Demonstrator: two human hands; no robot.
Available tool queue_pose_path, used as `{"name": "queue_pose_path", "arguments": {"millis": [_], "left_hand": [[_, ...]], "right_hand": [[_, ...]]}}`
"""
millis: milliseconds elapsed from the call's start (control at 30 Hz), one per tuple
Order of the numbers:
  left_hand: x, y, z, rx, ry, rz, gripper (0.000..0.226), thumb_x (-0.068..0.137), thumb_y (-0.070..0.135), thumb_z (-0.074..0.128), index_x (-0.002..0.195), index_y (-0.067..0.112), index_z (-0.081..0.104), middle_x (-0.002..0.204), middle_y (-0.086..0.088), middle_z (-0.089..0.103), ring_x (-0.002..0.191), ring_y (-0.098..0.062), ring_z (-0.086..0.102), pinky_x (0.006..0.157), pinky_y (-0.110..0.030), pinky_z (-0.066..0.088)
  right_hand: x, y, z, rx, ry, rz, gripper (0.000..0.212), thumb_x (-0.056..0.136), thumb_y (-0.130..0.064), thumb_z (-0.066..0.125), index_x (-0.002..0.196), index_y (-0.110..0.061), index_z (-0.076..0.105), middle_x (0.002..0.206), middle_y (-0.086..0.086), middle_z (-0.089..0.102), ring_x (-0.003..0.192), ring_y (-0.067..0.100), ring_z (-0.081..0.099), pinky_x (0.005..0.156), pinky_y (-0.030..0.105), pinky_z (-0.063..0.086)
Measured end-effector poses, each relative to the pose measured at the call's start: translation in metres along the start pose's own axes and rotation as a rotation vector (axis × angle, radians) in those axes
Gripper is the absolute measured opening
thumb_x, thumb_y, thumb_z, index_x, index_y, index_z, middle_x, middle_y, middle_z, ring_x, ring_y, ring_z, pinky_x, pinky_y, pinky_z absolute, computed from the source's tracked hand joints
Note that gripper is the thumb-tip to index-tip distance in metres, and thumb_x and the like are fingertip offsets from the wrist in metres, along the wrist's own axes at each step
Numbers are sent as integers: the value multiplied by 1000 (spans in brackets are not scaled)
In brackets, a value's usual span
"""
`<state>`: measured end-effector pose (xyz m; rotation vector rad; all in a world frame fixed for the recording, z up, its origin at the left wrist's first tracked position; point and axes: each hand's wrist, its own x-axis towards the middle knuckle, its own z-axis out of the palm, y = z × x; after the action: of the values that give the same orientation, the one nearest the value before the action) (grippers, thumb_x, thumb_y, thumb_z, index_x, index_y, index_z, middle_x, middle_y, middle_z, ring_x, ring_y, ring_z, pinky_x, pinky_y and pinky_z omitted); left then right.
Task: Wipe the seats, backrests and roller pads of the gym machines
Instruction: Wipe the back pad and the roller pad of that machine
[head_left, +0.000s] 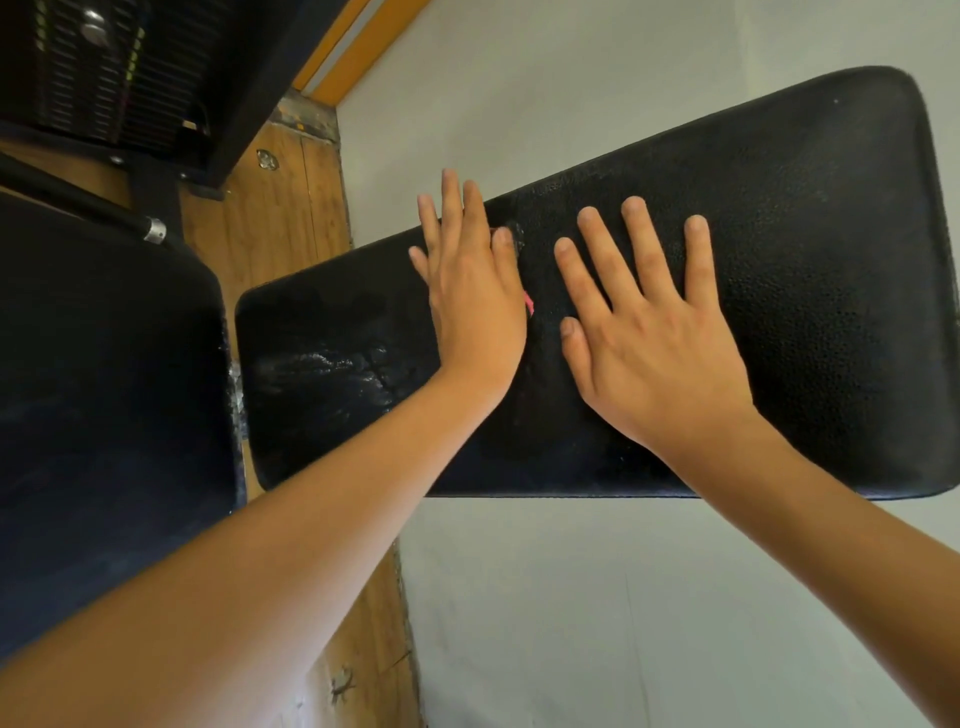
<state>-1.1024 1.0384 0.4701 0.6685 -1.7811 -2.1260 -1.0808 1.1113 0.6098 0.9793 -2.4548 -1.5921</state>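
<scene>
My left hand (472, 296) and right hand (654, 343) both press flat on the black backrest pad (779, 260), fingers straight and spread, gripping nothing. The left fingertips overhang the pad's upper edge. A pink sliver (529, 304) peeks from under my left palm; it may be the cloth, I can't tell. I judge I'm mid-wipe. Wet streaks (332, 364) mark the end nearest the seat (104, 389), so the next sweep should cover the dry open stretch beyond my right hand, stopping at the rounded edge. The weight stack (104, 67) stands well clear.

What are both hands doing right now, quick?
Left hand: open, pressed flat on the black pad, something pink peeking from under it.
Right hand: open, fingers spread flat on the pad.
</scene>
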Motion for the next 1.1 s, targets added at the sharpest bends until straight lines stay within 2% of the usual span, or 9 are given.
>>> {"name": "queue_pose_path", "arguments": {"millis": [133,267,400,500,667,833,1000,1100], "left_hand": [[-25,-5,-3,-17,-23,9,51,112,22,36,161,12,24,172,-1,10,158,-18,-3,127,-43,-4],[-91,-22,-10,-32,-82,0,51,112,25,34,161,20,20,171,9,8,157,-5,-7,128,-35,-4],[-143,-39,-13,16,-106,-20,52,111,31,30,161,19,23,171,11,11,157,-5,-4,129,-38,4],[-143,-40,-10,40,-98,-22,52,110,33,28,160,18,25,170,11,15,158,-8,-2,128,-36,4],[-138,-40,-12,18,-127,-23,50,111,28,31,159,23,19,170,13,12,156,-3,-6,127,-24,-5],[-137,-41,-12,3,-146,-42,51,111,26,32,160,21,20,170,12,11,156,-2,-6,128,-27,-3],[-137,-45,-16,-47,-178,-40,52,112,27,34,161,19,20,171,11,12,157,-5,-2,130,-38,5],[-136,-52,-20,-73,-220,17,54,111,31,32,161,18,19,171,8,13,158,-8,1,129,-39,8]], "right_hand": [[-1,0,1,-4,1,2,65,107,-45,11,164,-13,13,171,14,7,157,38,-1,123,64,-1],[-1,0,1,5,10,2,65,107,-44,12,164,-13,14,171,14,7,157,38,0,124,63,-1],[-1,-1,2,-5,11,2,64,108,-44,13,164,-12,14,171,14,7,157,39,0,123,64,-2],[-1,0,1,-12,4,-1,64,108,-44,13,164,-12,14,171,15,7,157,40,-1,123,64,-2],[-1,0,-1,-47,-42,-29,69,107,-50,10,164,-12,10,171,17,3,156,42,-4,122,67,-2],[0,-3,-5,-42,-79,-33,72,104,-53,12,164,-13,12,170,19,3,156,43,-5,121,68,-2],[-7,-13,-17,126,-10,-91,64,103,-37,28,160,-9,28,168,14,24,157,35,11,124,62,2],[-15,-29,-13,145,-24,-166,62,103,-35,30,159,-9,33,167,15,27,157,35,14,125,60,8]]}}
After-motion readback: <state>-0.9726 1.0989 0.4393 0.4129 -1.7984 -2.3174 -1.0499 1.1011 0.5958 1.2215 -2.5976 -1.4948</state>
